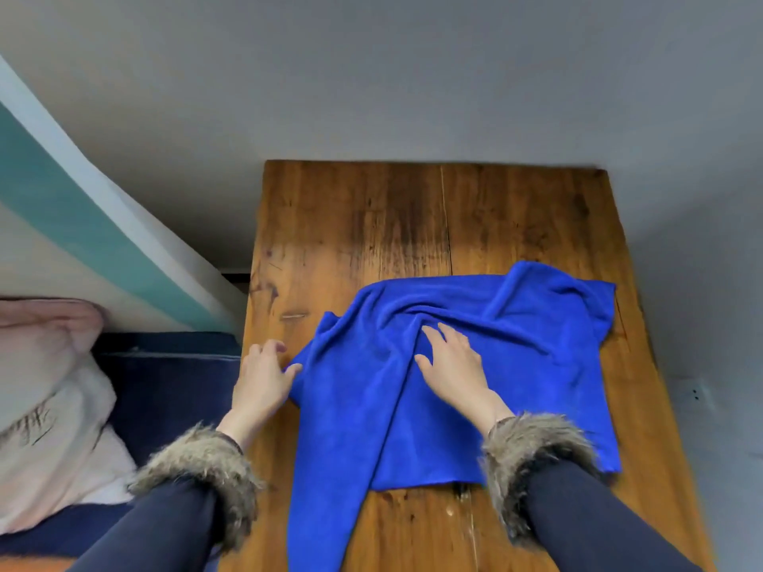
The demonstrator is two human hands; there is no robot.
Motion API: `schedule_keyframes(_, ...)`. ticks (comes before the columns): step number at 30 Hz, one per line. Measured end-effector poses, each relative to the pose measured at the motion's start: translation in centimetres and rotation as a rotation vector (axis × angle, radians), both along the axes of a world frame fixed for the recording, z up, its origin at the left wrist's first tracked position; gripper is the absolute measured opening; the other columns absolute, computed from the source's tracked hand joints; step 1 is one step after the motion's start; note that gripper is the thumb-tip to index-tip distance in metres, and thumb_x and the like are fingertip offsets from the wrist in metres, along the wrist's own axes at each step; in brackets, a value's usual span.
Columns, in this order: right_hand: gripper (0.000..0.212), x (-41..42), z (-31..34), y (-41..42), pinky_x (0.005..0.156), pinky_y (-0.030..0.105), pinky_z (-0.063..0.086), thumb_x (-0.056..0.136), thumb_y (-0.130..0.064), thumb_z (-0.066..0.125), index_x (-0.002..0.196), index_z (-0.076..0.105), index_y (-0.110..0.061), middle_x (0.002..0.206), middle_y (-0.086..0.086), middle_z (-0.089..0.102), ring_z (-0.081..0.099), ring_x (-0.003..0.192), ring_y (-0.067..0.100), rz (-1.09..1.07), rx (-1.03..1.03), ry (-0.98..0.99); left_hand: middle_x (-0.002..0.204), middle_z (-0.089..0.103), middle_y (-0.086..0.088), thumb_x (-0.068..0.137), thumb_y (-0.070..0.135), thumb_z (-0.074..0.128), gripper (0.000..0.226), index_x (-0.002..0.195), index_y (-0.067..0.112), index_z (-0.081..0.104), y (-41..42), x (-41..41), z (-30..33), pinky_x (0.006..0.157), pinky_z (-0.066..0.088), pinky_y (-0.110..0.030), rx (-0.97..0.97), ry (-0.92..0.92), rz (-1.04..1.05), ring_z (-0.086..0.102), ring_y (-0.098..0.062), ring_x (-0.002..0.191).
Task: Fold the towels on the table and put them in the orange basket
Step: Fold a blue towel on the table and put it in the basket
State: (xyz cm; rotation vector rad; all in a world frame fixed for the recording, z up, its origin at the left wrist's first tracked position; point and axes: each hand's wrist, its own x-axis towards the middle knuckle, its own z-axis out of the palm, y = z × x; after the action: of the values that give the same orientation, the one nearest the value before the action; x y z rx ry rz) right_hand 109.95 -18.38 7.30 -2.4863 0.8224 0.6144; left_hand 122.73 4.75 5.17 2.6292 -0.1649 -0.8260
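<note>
Blue towel (475,365) lies rumpled across the wooden table (371,225) at centre frame, one corner hanging off the near edge. Right hand (452,365) rests flat and spread on it; left hand (262,375), fingers relaxed, touches its left edge. Grey wall behind; pink bedding (49,390) at lower left.

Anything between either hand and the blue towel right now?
No. The right hand lies flat on the blue towel, and the left hand touches its left edge on the wooden table. Nothing visible sits between them.
</note>
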Motion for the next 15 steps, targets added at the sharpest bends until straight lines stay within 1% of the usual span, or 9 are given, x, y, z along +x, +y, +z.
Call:
schedule_keyframes(3,0.067,0.1,-1.4,3.0,0.110,0.056,0.019,0.095,-0.035,0.048,0.149,0.010,-0.024,0.158,0.002,-0.006,-0.004,0.145,0.026,-0.069,0.049,0.064,0.111,0.048,-0.011,0.084,0.031,0.065,0.031,0.108,0.014,0.057,0.4,0.4,-0.6,0.088,0.044,-0.043,0.038,-0.017,-0.054,0.046,-0.029,0.112)
schedule_keyframes(6,0.073,-0.3,-2.3,4.6,0.109,0.062,0.015,0.094,-0.037,0.047,0.149,0.000,-0.027,0.157,0.001,-0.015,-0.011,0.145,0.028,-0.137,0.036,0.090,0.103,0.047,-0.005,0.085,0.031,0.062,0.016,0.091,0.017,0.058,0.7,-0.1,-1.2,0.080,0.042,-0.040,0.039,-0.044,-0.093,0.045,-0.027,0.109)
schedule_keyframes(8,0.074,-0.8,-2.7,5.1,0.109,0.063,0.014,0.095,-0.040,0.044,0.149,-0.006,-0.026,0.157,0.001,-0.017,-0.013,0.144,0.027,-0.167,0.024,0.100,0.097,0.046,-0.003,0.087,0.030,0.060,0.014,0.083,0.017,0.059,1.1,-0.1,-1.3,0.078,0.042,-0.039,0.024,-0.048,-0.112,0.046,-0.027,0.107)
schedule_keyframes(11,0.074,-1.4,-3.1,5.6,0.109,0.060,0.016,0.096,-0.042,0.040,0.149,-0.009,-0.025,0.157,0.001,-0.018,-0.013,0.145,0.026,-0.138,-0.031,0.126,0.100,0.052,-0.010,0.087,0.024,0.057,0.013,0.086,0.012,0.062,2.5,2.0,-0.5,0.077,0.043,-0.040,0.035,-0.128,-0.120,0.049,-0.031,0.104)
schedule_keyframes(15,0.067,-1.4,-3.1,6.0,0.110,0.058,0.017,0.099,-0.039,0.035,0.150,-0.005,-0.024,0.157,0.003,-0.018,-0.013,0.145,0.026,-0.102,-0.100,0.159,0.107,0.052,-0.018,0.087,0.014,0.053,0.013,0.095,0.007,0.062,3.7,7.7,2.5,0.076,0.044,-0.045,-0.022,-0.369,-0.004,0.053,-0.038,0.100)
